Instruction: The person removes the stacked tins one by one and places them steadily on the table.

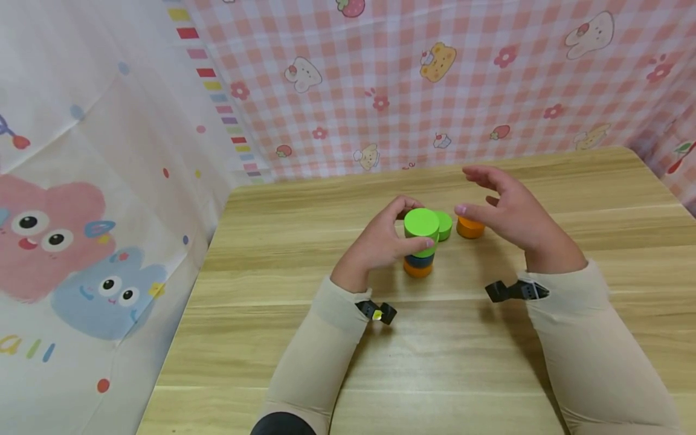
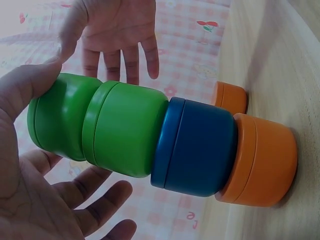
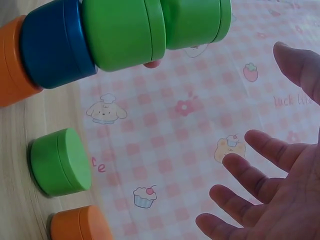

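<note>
A stack of small round lidded jars stands on the table: an orange jar (image 2: 267, 160) at the bottom, then a blue jar (image 2: 205, 147), a green jar (image 2: 130, 130) and another green jar (image 2: 62, 117) on top. The stack leans slightly in the left wrist view. My left hand (image 1: 375, 243) holds the top green jar between thumb and fingers, its other fingers spread behind the stack. To the right, my right hand (image 1: 513, 214) hovers with relaxed, parted fingers and holds nothing. Its thumb overlaps a loose orange jar (image 1: 470, 229) in the head view.
A loose green jar (image 3: 60, 162) sits behind the stack, beside the loose orange one. The wooden table (image 1: 424, 374) reaches back to a pink checked curtain (image 1: 380, 78). A white printed curtain (image 1: 130, 181) hangs along the left side.
</note>
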Available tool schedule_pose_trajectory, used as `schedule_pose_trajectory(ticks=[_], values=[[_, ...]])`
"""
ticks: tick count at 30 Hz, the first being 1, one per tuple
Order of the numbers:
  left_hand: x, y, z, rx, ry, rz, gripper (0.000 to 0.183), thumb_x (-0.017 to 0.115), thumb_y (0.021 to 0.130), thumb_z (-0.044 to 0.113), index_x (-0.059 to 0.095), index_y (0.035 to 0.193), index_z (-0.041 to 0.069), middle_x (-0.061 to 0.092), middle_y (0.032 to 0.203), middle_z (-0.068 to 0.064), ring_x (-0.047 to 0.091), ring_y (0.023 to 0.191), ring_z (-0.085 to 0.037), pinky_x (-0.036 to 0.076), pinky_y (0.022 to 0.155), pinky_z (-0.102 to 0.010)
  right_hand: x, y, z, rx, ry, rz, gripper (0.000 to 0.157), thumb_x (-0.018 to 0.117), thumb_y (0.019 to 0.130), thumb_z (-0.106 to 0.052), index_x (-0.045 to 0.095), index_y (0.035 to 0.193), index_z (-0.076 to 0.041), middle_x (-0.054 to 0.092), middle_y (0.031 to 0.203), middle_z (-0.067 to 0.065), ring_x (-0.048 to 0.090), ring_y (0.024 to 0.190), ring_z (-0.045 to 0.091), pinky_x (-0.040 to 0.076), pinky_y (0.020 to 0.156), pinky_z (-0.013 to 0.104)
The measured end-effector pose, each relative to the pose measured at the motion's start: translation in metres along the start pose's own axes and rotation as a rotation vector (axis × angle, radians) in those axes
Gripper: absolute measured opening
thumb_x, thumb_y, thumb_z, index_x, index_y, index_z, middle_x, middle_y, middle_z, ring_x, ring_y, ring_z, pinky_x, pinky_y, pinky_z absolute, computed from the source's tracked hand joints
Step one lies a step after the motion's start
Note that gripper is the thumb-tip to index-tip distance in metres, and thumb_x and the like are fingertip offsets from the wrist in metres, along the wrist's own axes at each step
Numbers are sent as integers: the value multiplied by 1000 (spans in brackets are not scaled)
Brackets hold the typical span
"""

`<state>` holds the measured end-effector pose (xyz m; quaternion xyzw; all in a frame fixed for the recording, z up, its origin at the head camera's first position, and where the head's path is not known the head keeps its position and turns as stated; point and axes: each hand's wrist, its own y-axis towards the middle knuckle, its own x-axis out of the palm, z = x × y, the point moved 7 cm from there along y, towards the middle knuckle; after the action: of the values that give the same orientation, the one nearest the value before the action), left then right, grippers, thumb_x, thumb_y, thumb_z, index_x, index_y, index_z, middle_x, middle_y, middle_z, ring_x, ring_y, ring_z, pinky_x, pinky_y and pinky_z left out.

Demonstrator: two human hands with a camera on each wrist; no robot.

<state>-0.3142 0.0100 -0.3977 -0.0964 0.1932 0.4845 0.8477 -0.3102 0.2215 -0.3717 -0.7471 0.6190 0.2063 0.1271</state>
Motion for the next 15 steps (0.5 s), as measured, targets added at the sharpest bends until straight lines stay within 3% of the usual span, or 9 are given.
schedule_pose_trajectory(ticks=[10, 15], values=[[1, 0, 0, 10, -18, -4, 55, 87, 88, 22, 58, 135, 21, 62, 133, 3, 51, 131, -21, 37, 117, -62, 3, -4, -11, -27, -9, -6, 76, 77, 98, -27, 38, 161, -12, 39, 166, 14, 31, 154, 39, 27, 122, 67], [1, 1, -3, -12, 2, -21, 61, 89, 86, 23, 57, 137, 22, 61, 133, 4, 52, 128, -19, 40, 116, -56, 5, -7, -18, -49, -8, -13, 76, 78, 98, -25, 39, 161, -11, 40, 165, 13, 33, 152, 35, 27, 122, 66]])
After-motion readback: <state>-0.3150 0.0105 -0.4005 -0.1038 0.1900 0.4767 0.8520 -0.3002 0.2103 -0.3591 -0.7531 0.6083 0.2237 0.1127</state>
